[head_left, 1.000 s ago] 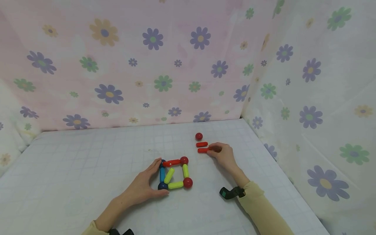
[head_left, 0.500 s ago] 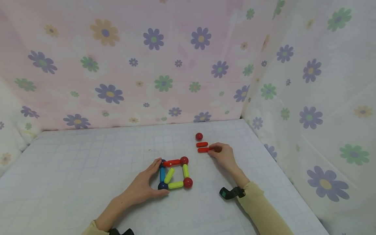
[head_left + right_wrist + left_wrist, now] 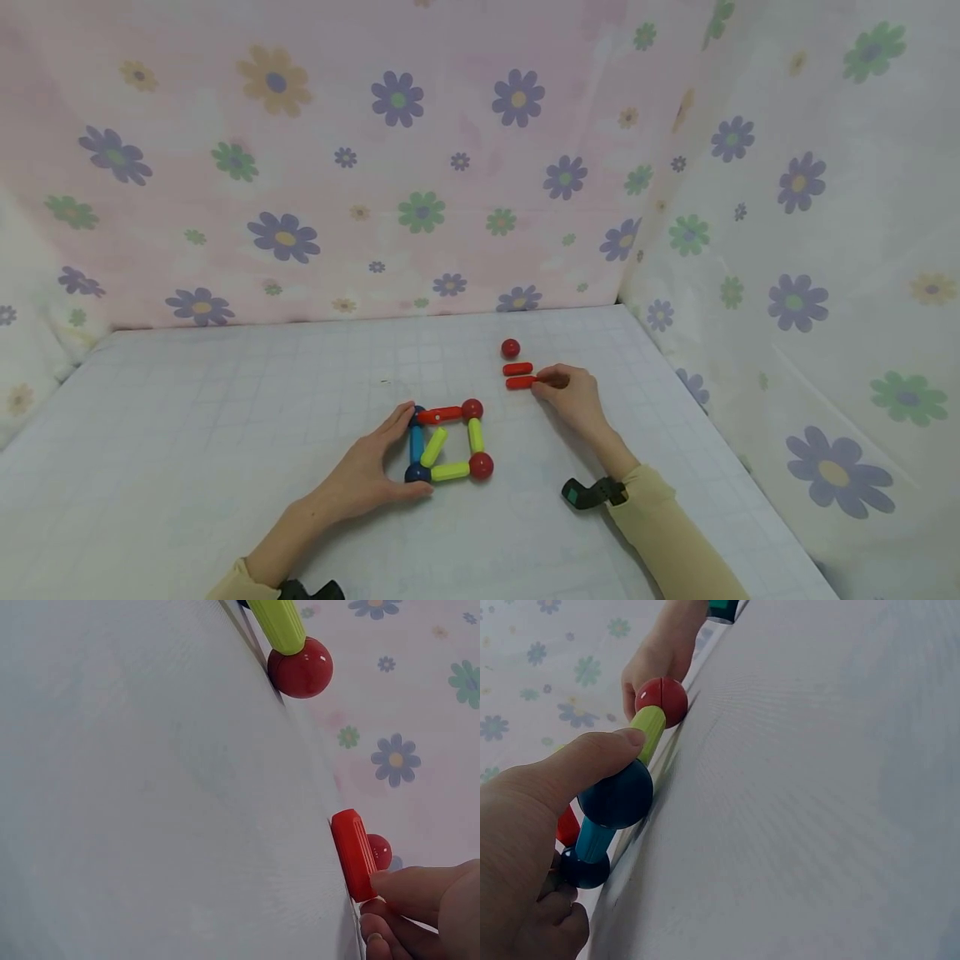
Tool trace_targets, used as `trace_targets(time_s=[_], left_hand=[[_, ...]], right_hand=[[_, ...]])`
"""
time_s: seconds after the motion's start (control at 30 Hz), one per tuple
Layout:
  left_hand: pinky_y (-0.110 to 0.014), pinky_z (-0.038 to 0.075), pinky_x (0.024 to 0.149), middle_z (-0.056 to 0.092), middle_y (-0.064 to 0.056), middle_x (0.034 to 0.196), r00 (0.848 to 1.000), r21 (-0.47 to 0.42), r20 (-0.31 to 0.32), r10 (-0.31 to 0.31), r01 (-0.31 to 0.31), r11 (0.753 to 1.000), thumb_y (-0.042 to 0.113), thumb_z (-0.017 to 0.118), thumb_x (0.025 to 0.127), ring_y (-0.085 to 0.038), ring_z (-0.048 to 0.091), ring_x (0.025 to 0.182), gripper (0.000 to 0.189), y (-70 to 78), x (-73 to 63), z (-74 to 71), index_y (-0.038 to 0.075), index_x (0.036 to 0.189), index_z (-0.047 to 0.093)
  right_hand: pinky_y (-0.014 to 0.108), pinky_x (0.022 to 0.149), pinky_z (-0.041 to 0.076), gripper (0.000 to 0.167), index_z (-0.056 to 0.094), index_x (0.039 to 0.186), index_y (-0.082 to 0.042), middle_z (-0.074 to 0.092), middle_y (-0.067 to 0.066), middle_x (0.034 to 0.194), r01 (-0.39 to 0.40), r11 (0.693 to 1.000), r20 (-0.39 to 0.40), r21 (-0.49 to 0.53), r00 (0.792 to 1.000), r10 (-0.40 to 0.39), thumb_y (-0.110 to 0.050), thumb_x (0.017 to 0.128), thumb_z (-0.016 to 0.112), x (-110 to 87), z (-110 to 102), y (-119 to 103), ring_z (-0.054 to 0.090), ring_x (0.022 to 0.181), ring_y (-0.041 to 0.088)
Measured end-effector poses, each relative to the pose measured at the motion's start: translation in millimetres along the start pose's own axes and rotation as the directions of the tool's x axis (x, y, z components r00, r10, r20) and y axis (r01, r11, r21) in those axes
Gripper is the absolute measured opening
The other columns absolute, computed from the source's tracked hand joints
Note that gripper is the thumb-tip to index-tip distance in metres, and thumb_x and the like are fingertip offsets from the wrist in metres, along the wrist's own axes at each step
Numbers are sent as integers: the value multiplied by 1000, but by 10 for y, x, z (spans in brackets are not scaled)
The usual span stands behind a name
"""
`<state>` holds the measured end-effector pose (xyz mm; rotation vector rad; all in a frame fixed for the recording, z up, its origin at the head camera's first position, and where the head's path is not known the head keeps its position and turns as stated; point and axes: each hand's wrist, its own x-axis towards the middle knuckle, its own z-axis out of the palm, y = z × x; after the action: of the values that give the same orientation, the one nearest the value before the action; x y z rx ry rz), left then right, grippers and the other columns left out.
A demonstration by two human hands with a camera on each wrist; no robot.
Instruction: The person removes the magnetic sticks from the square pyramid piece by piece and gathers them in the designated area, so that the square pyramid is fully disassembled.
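A four-sided frame of magnetic building sticks and balls (image 3: 450,472) lies on the table. It has two blue balls on the left, two red balls on the right, and blue, yellow and red sticks between; another yellow stick (image 3: 433,447) slants inside from the near blue corner. My left hand (image 3: 352,483) holds the blue side, thumb along the near blue ball (image 3: 616,795) and fingers at the far one (image 3: 585,868). To the right, my right hand (image 3: 576,402) pinches the right end of a red stick (image 3: 352,855) at table level. Its fingertips are partly hidden in the head view.
Just beyond the pinched stick lies a second red stick (image 3: 517,369), with a loose red ball (image 3: 511,348) behind it. Flowered cloth (image 3: 337,192) hangs behind and to the right of the white-covered table (image 3: 225,417).
Both hands and the pieces stay in nearly the same places. Only a slight shift of the head view shows.
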<state>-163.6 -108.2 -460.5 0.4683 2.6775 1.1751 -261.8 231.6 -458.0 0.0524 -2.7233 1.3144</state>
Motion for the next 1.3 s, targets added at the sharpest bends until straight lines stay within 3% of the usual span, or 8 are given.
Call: trace_targets(time_s=[0.5,0.8,1.03,1.3], left_hand=[[-60,33,114,22,2,166,1000,-9,-6,12,-12,1000,56,85,71,-27,23,153,112,7,-3,-15,18,159,27],[-60,35,114,22,3,166,1000,2,-1,-7,7,1000,59,84,70,-26,24,153,113,-6,3,1,18,159,27],[-60,34,114,22,3,166,1000,7,0,-10,10,1000,58,84,70,-27,23,153,113,10,1,0,18,159,27],[-60,35,113,23,3,166,1000,8,0,-20,20,1000,59,83,70,-27,24,153,112,11,3,-3,20,159,28]], right_hand=[[37,86,56,20,74,107,-8,73,8,104,-6,1000,-8,0,1000,6,-19,90,75,11,-41,-79,66,96,23],[37,86,57,20,75,107,-8,74,8,103,32,999,-19,-3,999,-32,-18,90,75,-75,-59,-342,67,95,24],[28,82,59,22,75,108,-9,75,4,100,109,990,55,89,992,-114,-18,89,77,-168,88,-664,69,90,19],[24,76,58,17,76,102,-12,75,1,94,220,962,119,161,963,-240,-19,87,79,-259,290,-984,68,83,15]])
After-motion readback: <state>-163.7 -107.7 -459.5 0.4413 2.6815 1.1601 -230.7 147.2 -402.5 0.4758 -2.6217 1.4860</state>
